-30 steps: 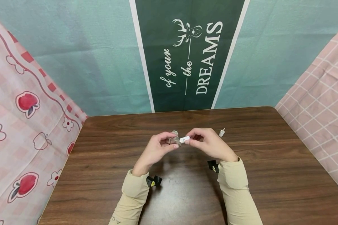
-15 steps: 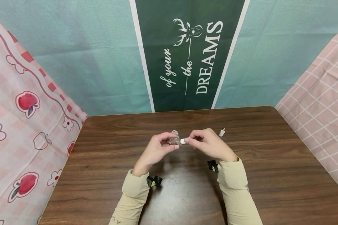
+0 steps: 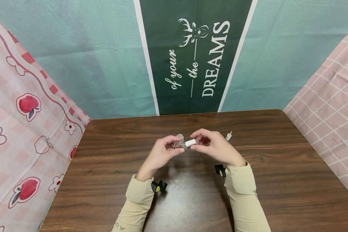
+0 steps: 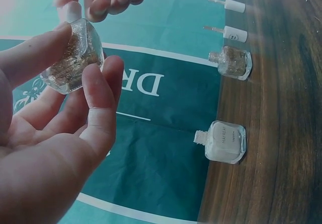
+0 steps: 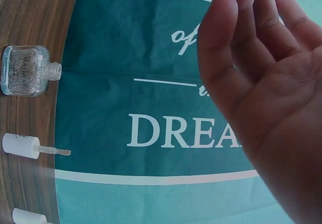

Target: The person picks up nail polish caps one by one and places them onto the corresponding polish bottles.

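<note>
My left hand grips a small glass nail polish bottle filled with gold glitter. The bottle tilts toward the right hand, its white cap on the neck. My right hand is at that cap, with index finger and thumb spread on either side of it. In the right wrist view the right palm shows, but the held bottle does not. Standing on the table are an uncapped glitter bottle and an uncapped white bottle, both largely hidden behind the hands in the head view.
Two white brush caps stand on the table with their brushes pointing up; one brush cap shows right of the right hand. The brown wooden table ends at a teal and green cloth backdrop.
My right hand first slid along the cap, covering more of it, then its fingers spread and moved back. The cap has turned, its printed mark out of sight. My left hand stays still.
</note>
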### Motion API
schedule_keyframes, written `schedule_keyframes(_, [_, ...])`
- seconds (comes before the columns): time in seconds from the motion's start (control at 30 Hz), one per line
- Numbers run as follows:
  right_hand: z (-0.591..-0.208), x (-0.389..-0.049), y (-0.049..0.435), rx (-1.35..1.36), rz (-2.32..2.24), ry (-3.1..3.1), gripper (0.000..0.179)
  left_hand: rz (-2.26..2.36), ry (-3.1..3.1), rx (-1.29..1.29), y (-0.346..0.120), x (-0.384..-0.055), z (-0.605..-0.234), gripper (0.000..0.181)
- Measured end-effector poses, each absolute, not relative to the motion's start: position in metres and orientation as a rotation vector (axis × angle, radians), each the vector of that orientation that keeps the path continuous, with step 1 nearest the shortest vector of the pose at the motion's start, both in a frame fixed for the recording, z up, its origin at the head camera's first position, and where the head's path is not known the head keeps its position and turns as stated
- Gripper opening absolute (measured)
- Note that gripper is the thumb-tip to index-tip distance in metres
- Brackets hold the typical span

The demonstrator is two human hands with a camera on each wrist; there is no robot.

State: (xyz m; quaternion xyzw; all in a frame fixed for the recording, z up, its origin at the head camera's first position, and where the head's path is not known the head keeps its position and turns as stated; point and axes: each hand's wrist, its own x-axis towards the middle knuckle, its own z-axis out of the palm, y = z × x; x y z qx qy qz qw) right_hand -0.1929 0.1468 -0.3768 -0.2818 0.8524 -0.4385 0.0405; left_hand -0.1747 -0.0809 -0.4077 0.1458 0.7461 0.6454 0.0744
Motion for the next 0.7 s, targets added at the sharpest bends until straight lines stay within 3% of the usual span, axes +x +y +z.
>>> schedule_keyframes(0.7, [-0.378,-0.1936,0.1483,-0.896,-1.294,2.62,0.005,1.92,2.235,0.426,-0.0803,-0.1729,-0.4063,0.03])
